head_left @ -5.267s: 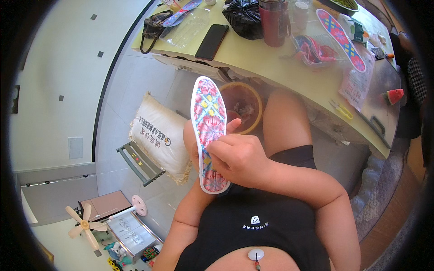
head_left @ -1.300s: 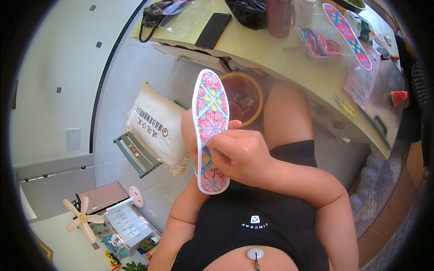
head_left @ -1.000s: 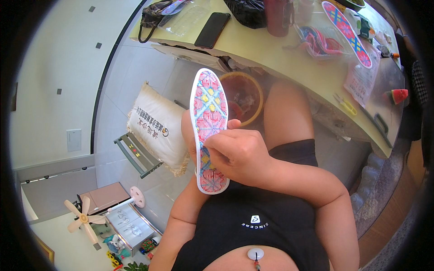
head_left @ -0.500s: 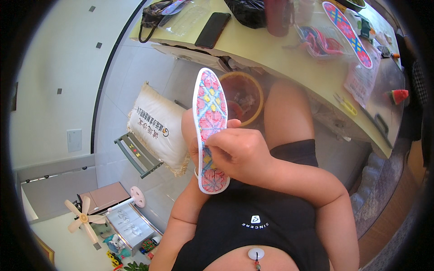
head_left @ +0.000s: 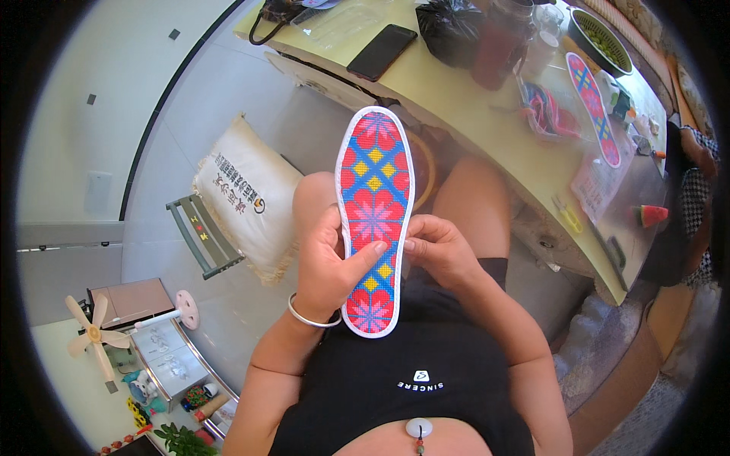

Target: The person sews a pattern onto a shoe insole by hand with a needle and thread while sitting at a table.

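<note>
A cross-stitched insole (head_left: 374,201) stands nearly upright before me, its bright red, pink, blue and yellow pattern facing me inside a white border. My left hand (head_left: 323,262) grips its left side, thumb across the front and the other fingers hidden behind. A white bangle (head_left: 313,322) circles that wrist. At the insole's right edge, my right hand (head_left: 445,251) has thumb and forefinger pinched together; what they hold, if anything, is too small to make out. A second insole (head_left: 593,110) with similar stitching lies on the table (head_left: 456,99) to the right.
On the table are a phone (head_left: 382,52), a black plastic bag (head_left: 449,32), a dark red jar (head_left: 502,45), a box of colored thread (head_left: 551,114), yellow scissors (head_left: 567,216) and a watermelon piece (head_left: 652,216). A stool (head_left: 204,237) and cushion (head_left: 247,197) stand left; a bin (head_left: 423,167) is below.
The insole has turned from its duller face to its bright one. My right hand has moved off its front to the right edge, and my left hand now shows at the left side.
</note>
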The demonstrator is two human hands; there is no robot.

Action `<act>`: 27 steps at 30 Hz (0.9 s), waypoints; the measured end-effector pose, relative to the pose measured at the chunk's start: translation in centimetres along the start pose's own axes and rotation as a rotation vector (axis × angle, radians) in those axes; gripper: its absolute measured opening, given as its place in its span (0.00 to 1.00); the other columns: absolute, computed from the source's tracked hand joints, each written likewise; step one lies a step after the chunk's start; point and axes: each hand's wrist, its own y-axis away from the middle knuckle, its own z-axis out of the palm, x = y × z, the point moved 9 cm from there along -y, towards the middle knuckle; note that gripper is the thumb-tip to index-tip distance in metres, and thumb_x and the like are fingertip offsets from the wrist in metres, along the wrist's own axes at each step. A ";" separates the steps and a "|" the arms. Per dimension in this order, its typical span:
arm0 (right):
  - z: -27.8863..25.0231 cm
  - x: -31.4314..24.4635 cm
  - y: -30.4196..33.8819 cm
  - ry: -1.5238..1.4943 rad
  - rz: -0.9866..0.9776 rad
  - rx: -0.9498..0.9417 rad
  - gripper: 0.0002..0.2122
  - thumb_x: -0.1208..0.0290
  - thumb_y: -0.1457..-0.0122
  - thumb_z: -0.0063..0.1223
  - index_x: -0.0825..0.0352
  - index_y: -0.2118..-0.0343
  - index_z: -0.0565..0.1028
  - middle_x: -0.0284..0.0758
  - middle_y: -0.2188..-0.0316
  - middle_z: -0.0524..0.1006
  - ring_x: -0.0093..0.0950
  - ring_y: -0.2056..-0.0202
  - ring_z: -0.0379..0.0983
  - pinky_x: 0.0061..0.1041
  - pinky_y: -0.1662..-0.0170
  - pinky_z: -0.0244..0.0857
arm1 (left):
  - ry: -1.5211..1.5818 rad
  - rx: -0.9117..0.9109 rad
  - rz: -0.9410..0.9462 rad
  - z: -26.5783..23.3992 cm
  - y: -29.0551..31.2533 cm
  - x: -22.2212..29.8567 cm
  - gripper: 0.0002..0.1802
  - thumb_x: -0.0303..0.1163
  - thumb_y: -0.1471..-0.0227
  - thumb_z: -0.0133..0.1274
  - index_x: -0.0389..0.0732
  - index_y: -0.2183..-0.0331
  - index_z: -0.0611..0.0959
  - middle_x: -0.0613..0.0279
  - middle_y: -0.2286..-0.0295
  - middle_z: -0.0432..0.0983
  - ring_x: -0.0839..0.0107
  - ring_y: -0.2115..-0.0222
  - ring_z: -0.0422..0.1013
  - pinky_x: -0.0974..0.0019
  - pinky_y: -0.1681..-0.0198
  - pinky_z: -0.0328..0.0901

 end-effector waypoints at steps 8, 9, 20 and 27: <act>0.5 0.2 -0.1 -0.074 0.006 -0.011 0.03 0.71 0.40 0.57 0.63 0.66 0.78 0.22 0.78 0.72 0.12 0.78 0.62 0.12 0.76 0.57 | -0.089 -0.006 0.100 -0.1 0.3 0.2 0.18 0.17 0.51 0.57 0.31 0.56 0.73 0.58 0.60 0.76 0.74 0.59 0.74 0.69 0.54 0.69; 0.6 0.2 -0.1 -0.074 0.004 -0.014 0.03 0.71 0.40 0.57 0.63 0.66 0.78 0.22 0.78 0.72 0.12 0.77 0.63 0.12 0.75 0.58 | -0.096 0.000 0.102 -0.2 0.3 0.1 0.19 0.17 0.51 0.57 0.31 0.56 0.73 0.58 0.60 0.76 0.74 0.59 0.74 0.69 0.54 0.69; 3.4 -4.8 0.9 0.381 -0.288 0.084 0.04 0.77 0.41 0.55 0.72 0.65 0.77 0.29 0.73 0.77 0.16 0.72 0.75 0.18 0.72 0.70 | 0.483 -0.032 -0.299 -0.5 -0.1 -5.1 0.22 0.29 0.51 0.55 0.33 0.54 0.72 0.57 0.67 0.73 0.70 0.72 0.71 0.69 0.69 0.66; 6.5 -6.6 1.3 0.616 -0.374 0.192 0.02 0.80 0.44 0.55 0.72 0.68 0.76 0.37 0.78 0.78 0.25 0.76 0.80 0.23 0.75 0.73 | 0.956 -0.137 -0.652 1.1 2.0 -9.8 0.17 0.42 0.49 0.45 0.36 0.68 0.75 0.62 0.82 0.65 0.76 0.87 0.59 0.72 0.85 0.57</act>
